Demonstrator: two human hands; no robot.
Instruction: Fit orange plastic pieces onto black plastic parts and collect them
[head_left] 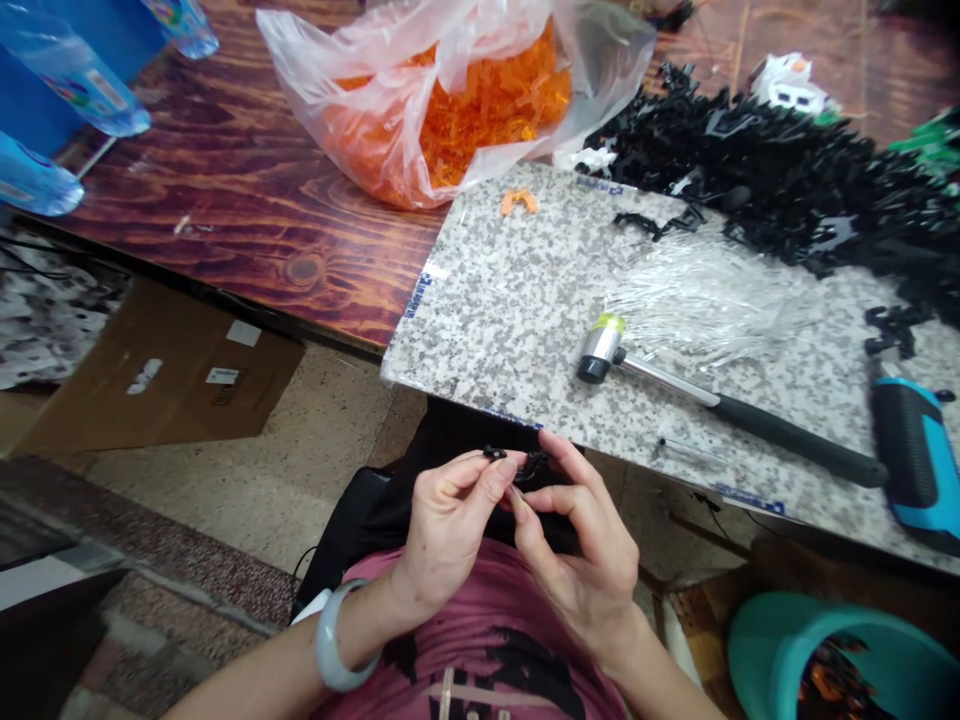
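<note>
My left hand and my right hand meet over my lap, just below the edge of the speckled stone slab. Both are closed in a pinch on a small black plastic part held between the fingertips. A pale bangle sits on my left wrist. On the slab lie a small mallet with a black handle, a heap of clear plastic pieces and one orange piece.
A plastic bag of orange parts stands on the wooden table. A big pile of black parts covers the slab's far right. A blue-handled tool, water bottles, a cardboard box and a teal bucket are around.
</note>
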